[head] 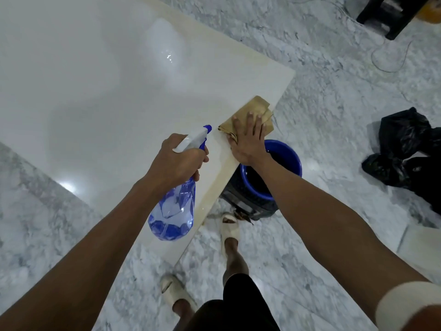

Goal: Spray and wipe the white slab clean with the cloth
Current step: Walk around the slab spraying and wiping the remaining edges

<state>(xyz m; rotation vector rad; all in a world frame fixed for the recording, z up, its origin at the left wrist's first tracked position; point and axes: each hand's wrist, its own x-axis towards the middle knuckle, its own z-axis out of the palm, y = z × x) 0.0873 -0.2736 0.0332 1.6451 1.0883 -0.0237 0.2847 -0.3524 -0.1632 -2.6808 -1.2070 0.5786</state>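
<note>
The white slab (107,91) lies across the marble floor. The right hand (249,142) presses flat on the tan cloth (248,111) at its near edge, above the blue bucket (284,163), which looks dark inside; the cloth could slip in. The left hand (176,161) grips the spray bottle (173,211), partly filled.

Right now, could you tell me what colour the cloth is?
Tan, shown in the head view: the cloth.

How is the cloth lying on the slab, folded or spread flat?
Folded: the cloth shows layered edges and overlapping corners under the right hand pressing it.
</note>
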